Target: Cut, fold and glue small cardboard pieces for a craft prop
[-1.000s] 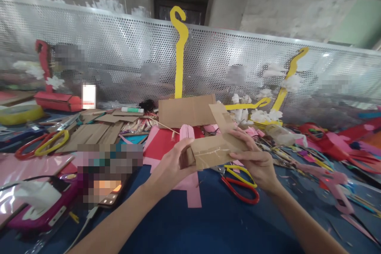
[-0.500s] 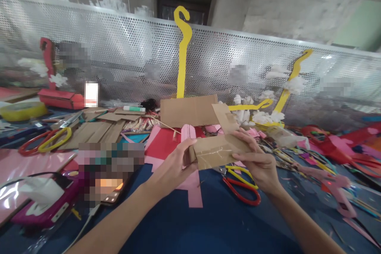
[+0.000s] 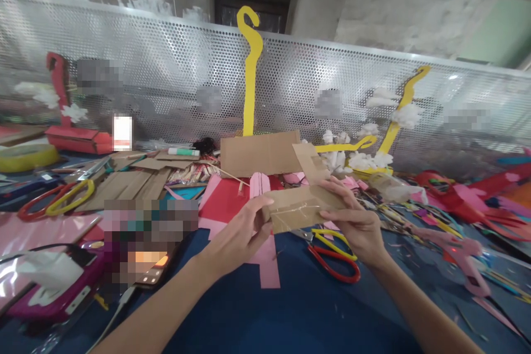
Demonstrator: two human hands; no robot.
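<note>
A folded brown cardboard piece point(image 3: 296, 210) with shiny glue-like streaks is held up over the table between both hands. My left hand point(image 3: 244, 227) pinches its left end, thumb on top. My right hand point(image 3: 354, 221) grips its right end between thumb and fingers. Beneath and behind it lie pink paper strips point(image 3: 270, 274) and a red sheet point(image 3: 219, 202). Scissors with red and yellow handles point(image 3: 334, 265) rest on the blue table just below my right hand. A larger cardboard piece point(image 3: 259, 154) stands behind, at the foot of a yellow hook-shaped piece point(image 3: 250, 88).
A pink glue gun point(image 3: 460, 257) lies at the right among scraps. At the left are a purple power strip point(image 3: 53, 293), a phone point(image 3: 155, 271), more scissors point(image 3: 68, 199) and yellow tape point(image 3: 27, 157). A perforated metal panel point(image 3: 166, 77) stands behind.
The view has shifted slightly, so most things sit a little further left. Both hands still hold the cardboard piece, which is tilted slightly differently.
</note>
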